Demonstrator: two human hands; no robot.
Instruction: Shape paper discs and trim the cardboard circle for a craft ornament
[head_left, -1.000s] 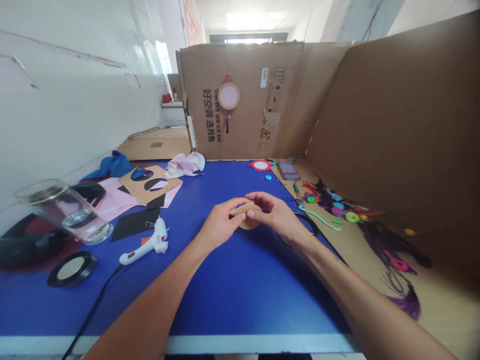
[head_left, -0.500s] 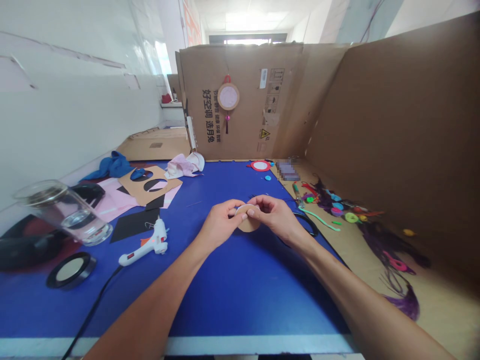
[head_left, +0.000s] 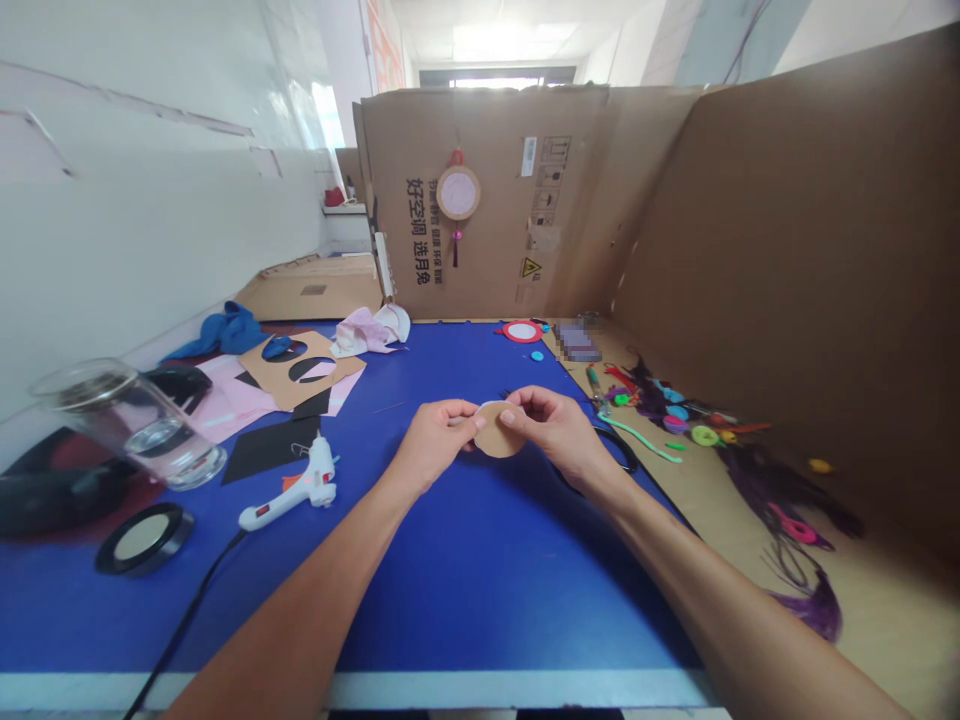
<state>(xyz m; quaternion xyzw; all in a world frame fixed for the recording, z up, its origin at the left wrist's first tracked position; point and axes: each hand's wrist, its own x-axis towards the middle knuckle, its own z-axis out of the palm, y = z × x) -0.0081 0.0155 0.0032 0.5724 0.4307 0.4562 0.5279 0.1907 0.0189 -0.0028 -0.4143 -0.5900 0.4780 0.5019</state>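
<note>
A round cardboard disc (head_left: 498, 436) is held up over the blue table, its brown face toward me and a thin pale edge showing at its upper rim. My left hand (head_left: 441, 440) pinches its left edge between thumb and fingers. At the upper right of the disc, my right hand (head_left: 553, 428) grips with the thumb on the brown face and fingers behind. Behind my right hand and wrist lies a pair of dark-handled scissors or a similar black loop (head_left: 619, 448), partly hidden. What is on the disc's far side cannot be seen.
Left of my arms lie a white glue gun (head_left: 296, 490) with its cord, a glass of water (head_left: 142, 430), a roll of tape (head_left: 144, 538) and cut cardboard (head_left: 300, 365). Purple tassels (head_left: 787, 500) and a red-rimmed disc (head_left: 523, 331) are on the right. Cardboard walls (head_left: 480, 200) stand behind.
My left hand has slid left to the disc's side edge, and the thumbs are farther apart. More of the brown face now shows.
</note>
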